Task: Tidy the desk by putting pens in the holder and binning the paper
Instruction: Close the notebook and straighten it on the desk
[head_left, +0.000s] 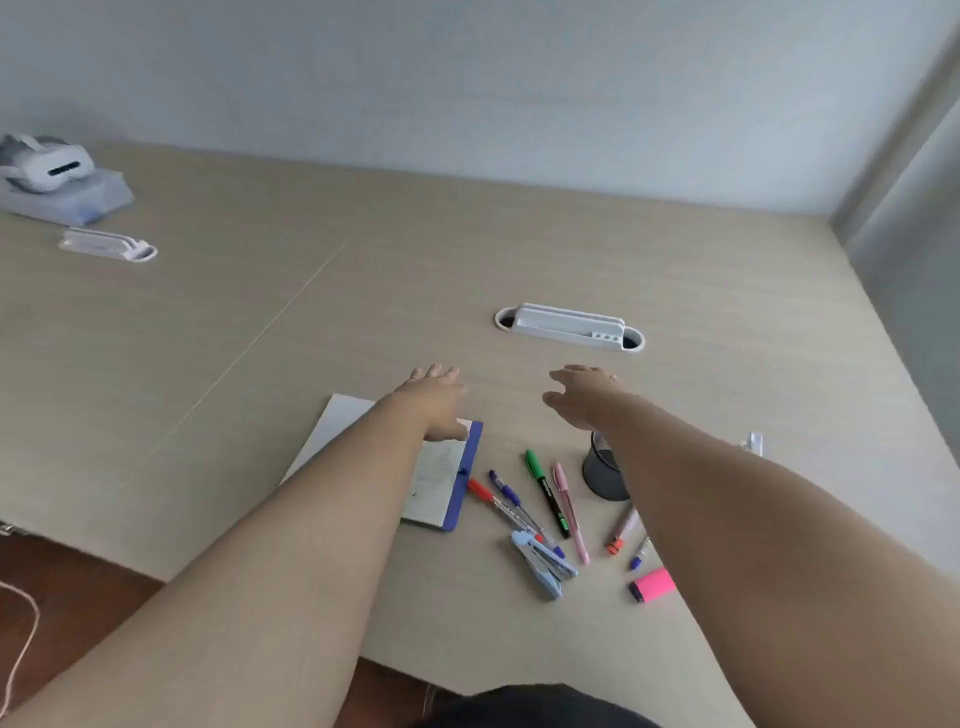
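Observation:
Both my arms stretch out over the desk. My left hand (434, 395) hovers open past the far end of a blue clipboard (465, 475) holding paper (436, 480). My right hand (584, 395) is open too, beyond the dark mesh pen holder (600, 475), which my forearm partly hides. Several pens lie loose between my arms: a red pen (488, 496), a purple pen (511, 496), a green marker (545, 491), a pink pen (571, 512). An orange-tipped marker (621, 530), a blue-tipped pen (640, 555) and a pink highlighter (653, 584) lie nearer my right arm.
A light-blue stapler (543, 569) lies among the pens. A white cable tray (569, 327) is set into the desk ahead. A white headset (47, 166) on a box and another tray (109, 244) sit far left. The desk's front edge (405, 670) is close to me.

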